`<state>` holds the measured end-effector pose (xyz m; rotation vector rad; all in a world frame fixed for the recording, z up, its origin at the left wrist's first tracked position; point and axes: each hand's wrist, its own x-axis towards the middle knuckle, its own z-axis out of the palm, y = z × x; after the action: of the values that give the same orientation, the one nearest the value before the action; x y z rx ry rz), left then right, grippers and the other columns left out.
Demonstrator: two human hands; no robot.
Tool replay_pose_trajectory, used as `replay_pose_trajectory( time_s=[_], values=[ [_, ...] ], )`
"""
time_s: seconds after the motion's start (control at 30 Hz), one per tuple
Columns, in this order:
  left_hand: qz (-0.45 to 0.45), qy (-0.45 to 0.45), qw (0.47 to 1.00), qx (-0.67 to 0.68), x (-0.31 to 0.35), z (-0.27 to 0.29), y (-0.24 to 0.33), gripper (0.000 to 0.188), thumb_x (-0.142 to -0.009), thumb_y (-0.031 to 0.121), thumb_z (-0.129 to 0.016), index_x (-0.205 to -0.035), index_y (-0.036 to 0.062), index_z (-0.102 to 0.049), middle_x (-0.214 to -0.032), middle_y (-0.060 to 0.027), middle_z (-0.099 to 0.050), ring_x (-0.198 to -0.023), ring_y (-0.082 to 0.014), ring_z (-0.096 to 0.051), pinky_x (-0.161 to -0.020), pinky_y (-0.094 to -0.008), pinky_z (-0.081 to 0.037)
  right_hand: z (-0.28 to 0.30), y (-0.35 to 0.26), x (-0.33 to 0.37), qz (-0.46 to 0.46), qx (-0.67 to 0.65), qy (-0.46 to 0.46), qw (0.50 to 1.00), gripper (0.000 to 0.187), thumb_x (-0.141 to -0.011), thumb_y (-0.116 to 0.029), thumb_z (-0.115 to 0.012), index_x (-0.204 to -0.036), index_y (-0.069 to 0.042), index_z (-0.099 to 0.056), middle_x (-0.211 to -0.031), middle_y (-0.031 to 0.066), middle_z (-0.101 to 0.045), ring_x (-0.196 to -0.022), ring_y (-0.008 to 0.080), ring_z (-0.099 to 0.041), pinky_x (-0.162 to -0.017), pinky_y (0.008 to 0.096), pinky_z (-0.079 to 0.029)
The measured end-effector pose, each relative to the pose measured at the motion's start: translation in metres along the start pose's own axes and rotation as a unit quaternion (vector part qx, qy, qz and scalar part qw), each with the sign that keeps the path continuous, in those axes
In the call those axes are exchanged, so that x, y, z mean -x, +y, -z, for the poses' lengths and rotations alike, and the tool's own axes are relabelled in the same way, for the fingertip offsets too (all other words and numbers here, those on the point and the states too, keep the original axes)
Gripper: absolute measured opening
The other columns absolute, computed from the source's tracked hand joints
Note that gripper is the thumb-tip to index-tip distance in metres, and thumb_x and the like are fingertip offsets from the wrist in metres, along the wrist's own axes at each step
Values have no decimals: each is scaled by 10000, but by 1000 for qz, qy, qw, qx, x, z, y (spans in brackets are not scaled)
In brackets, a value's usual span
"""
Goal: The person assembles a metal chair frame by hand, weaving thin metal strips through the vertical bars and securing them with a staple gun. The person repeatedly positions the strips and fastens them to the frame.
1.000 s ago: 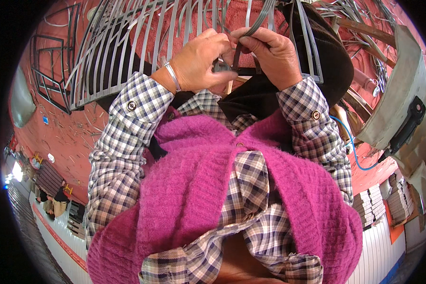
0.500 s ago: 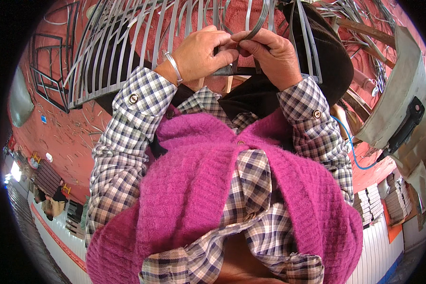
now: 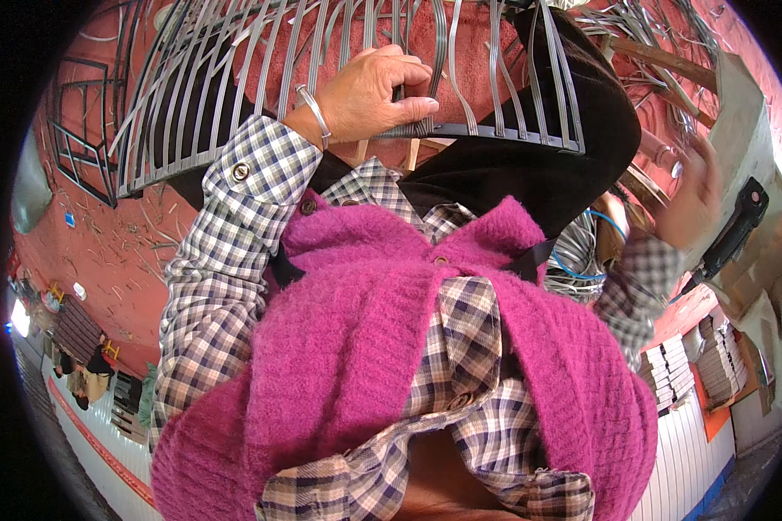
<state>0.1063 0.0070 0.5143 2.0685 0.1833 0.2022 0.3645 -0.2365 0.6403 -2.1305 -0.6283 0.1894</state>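
Observation:
A frame of flat grey strips [image 3: 245, 78] lies across my lap, its strips fixed along a curved metal bar [image 3: 495, 133]. At its middle my left hand [image 3: 372, 94] is closed, fingers and thumb meeting at a grey strip [image 3: 440, 52] that runs down to the bar. A silver bangle [image 3: 314, 115] circles the left wrist. Off to the right, my right hand [image 3: 693, 198] is smeared by motion, apart from the frame. It is near a black-handled tool [image 3: 740, 227] lying on a pale board [image 3: 743, 122]. Nothing can be made out in that hand.
A blue hose [image 3: 573, 271] runs by a coil of grey strip [image 3: 578, 243] at my right. Wooden bars [image 3: 660, 65] and loose strips lie at the upper right. A dark metal frame [image 3: 87, 113] stands on the red floor [image 3: 113, 260] at left.
My right hand has let go of the strip at the frame and swung right, toward the black-handled tool. The left hand stays at the strip. More of the bar shows.

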Motion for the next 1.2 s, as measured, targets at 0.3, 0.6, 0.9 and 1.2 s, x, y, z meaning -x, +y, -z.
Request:
replay_pose_trajectory(
  time_s=[0.3, 0.6, 0.9, 1.2],
  values=[
    [39, -52, 998, -27, 3, -2, -7, 276, -810, 316, -652, -869, 46, -651, -836, -51, -619, -821, -224, -549, -787, -370, -440, 248, 166, -3, -65, 556, 144, 816, 602, -722, -254, -657, -1224, 41, -504, -1128, 247, -583, -1025, 328, -585, -868, 396, -464],
    [22, -21, 1000, 8, 8, -8, -10, 257, -799, 288, -661, -792, 42, -588, -764, -54, -544, -780, -237, -508, -730, -358, -410, 242, 163, -94, -151, 632, 88, 755, 771, -701, -264, -654, -1389, -131, -331, -1234, 182, -548, -1137, 365, -519, -976, 426, -402],
    [104, -74, 991, 28, 2, -6, -4, 240, -797, 294, -671, -817, 56, -642, -789, -43, -574, -794, -211, -526, -768, -366, -417, 238, 24, -67, -288, -9, 63, 956, 343, -782, -158, -644, -1069, -22, -514, -799, 100, -569, -712, 197, -563, -643, 345, -474],
    [85, -42, 995, 35, -1, -9, -3, 242, -810, 316, -649, -816, 74, -643, -794, -55, -571, -833, -223, -530, -800, -383, -407, 11, -124, 10, -267, -82, -305, 910, 255, -886, -219, -504, -945, 22, -560, -651, 62, -538, -571, 167, -526, -564, 275, -433]
  ],
)
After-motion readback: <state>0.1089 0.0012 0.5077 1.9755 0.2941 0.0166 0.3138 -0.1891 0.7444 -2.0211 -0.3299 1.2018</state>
